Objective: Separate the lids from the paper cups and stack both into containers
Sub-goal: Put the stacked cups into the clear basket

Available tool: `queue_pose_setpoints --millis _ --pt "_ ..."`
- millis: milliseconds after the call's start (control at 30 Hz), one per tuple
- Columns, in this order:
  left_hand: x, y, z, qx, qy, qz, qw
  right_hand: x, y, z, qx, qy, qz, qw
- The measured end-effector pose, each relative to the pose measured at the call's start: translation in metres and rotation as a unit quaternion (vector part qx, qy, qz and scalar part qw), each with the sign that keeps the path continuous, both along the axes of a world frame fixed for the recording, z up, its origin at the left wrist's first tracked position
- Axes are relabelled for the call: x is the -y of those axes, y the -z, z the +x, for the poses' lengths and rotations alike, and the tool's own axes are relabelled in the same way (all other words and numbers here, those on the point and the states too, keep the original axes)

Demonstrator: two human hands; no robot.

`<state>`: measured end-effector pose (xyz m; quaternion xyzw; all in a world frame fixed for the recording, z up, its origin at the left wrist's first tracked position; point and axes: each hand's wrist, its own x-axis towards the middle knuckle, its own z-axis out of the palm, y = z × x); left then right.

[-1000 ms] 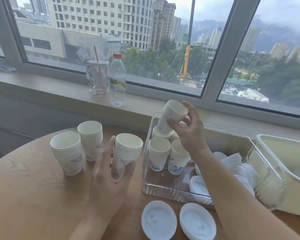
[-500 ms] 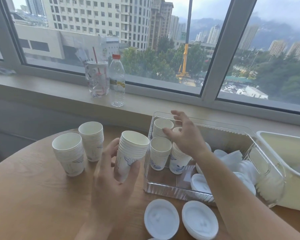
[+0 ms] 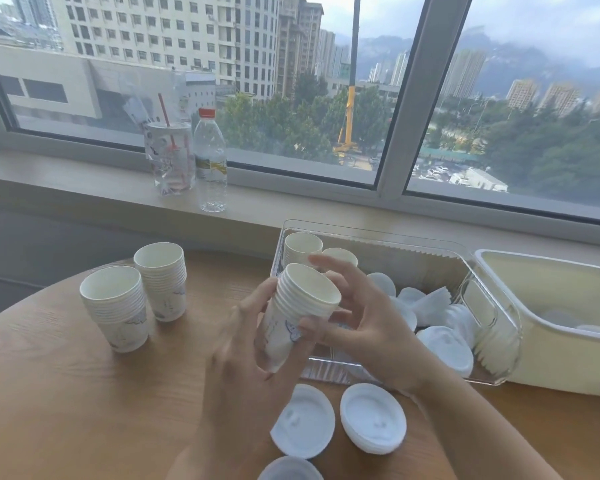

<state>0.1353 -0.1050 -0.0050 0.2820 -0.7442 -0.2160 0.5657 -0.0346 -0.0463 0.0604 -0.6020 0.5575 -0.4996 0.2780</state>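
Note:
My left hand (image 3: pixel 238 344) grips a tilted stack of nested white paper cups (image 3: pixel 293 313) above the table, just left of the clear plastic bin (image 3: pixel 492 310). My right hand (image 3: pixel 361 320) touches the same stack from the right, its thumb under the stack and its fingers spread around the rim. Two more cup stacks (image 3: pixel 118 306) (image 3: pixel 161 278) stand on the wooden table at the left. Inside the bin, cup stacks (image 3: pixel 302 247) stand at its far left and several white lids (image 3: pixel 444 348) lie at its right. Two piles of white lids (image 3: pixel 303 420) (image 3: pixel 373 417) lie on the table in front of the bin.
A cream tub (image 3: pixel 568 327) with a few lids inside stands right of the clear bin. On the windowsill stand a clear plastic cup with a red straw (image 3: pixel 170 157) and a water bottle (image 3: pixel 210 161). Another lid (image 3: pixel 290 469) shows at the bottom edge.
My right hand left the cups in the bin and came over to the stack in my left hand. My left hand lifted that stack off the table and tilted it toward the right.

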Motion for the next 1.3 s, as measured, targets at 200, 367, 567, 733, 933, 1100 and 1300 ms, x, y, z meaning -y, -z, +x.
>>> queue_pose_setpoints --millis 200,367,567,733,933,1100,1300 --pt "0.014 0.017 0.004 0.056 -0.005 0.018 0.998 -0.006 -0.006 -0.033 0.030 0.067 -0.023 0.997" --pt "0.028 0.037 0.005 0.084 -0.021 0.050 0.995 0.000 -0.001 -0.059 0.030 0.153 -0.033 0.987" --pt "0.035 0.052 0.001 0.114 0.010 0.037 0.993 0.031 -0.017 -0.084 0.103 0.214 -0.099 0.966" --pt "0.037 0.055 -0.001 0.109 0.011 0.021 0.994 0.070 -0.014 -0.096 0.011 0.243 -0.091 0.966" --pt "0.039 0.056 -0.002 0.105 0.011 0.015 0.994 0.092 0.001 -0.095 -0.070 0.241 -0.037 0.967" --pt "0.038 0.055 -0.001 0.101 0.015 0.027 0.994 0.096 0.013 -0.091 -0.117 0.251 0.009 0.961" --pt "0.036 0.046 0.010 0.079 0.008 0.051 0.996 0.083 0.007 -0.081 -0.150 0.271 0.036 0.950"
